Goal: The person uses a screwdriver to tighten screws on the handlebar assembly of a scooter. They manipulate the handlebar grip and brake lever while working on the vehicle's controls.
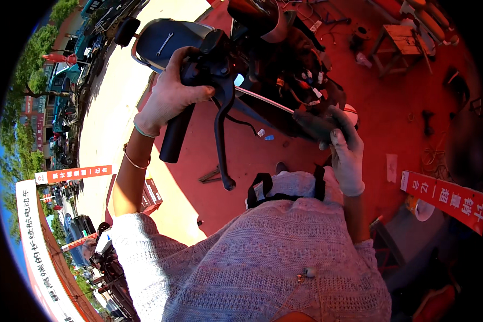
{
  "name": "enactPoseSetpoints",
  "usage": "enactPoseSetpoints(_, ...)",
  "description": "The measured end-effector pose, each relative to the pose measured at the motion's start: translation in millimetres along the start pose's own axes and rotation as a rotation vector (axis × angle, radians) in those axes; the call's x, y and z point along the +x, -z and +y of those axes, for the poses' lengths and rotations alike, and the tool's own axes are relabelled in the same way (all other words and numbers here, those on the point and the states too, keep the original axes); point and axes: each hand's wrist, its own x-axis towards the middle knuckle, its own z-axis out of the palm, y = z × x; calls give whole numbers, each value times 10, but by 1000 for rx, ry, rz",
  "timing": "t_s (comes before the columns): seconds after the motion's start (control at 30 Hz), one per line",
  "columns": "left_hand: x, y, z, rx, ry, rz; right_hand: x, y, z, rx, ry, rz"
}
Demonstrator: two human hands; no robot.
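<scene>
Handlebar [209,64] gripped by raised left hand [169,94].

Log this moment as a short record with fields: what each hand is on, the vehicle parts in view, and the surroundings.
left hand: gloved left hand closed around the black handlebar control housing, above the black rubber handlebar grip
right hand: gloved right hand closed on the other dark handlebar grip
lever: black brake lever hangs down from the housing
vehicle: scooter with exposed coloured wiring and a round black mirror
ground: red floor mat
nearby: small wooden stool
</scene>
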Motion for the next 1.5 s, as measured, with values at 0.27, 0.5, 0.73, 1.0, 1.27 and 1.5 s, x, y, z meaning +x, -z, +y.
enactPoseSetpoints(0.27,11,-12,-26,18,3,11,-66,-145,-108,14,-27,104)
enactPoseSetpoints(0.5,-12,-18,12,-35,75,27,-29,-23,-90,-41,-19,-13)
enactPoseSetpoints(0.73,-10,3,-7,-7,21,-7,23,127,-133,-88,-217,-117)
enactPoseSetpoints(1.0,-18,8,7,-21,37,-12,90,197,-88,120,-200,-205)
enactPoseSetpoints(1.27,-13,-8,16,-59,42,-24,9,-44,-7,32,-65,-10)
enactPoseSetpoints(1.5,6,-12,25,-52,32,-35,-8,1,98,-181,120,-21)
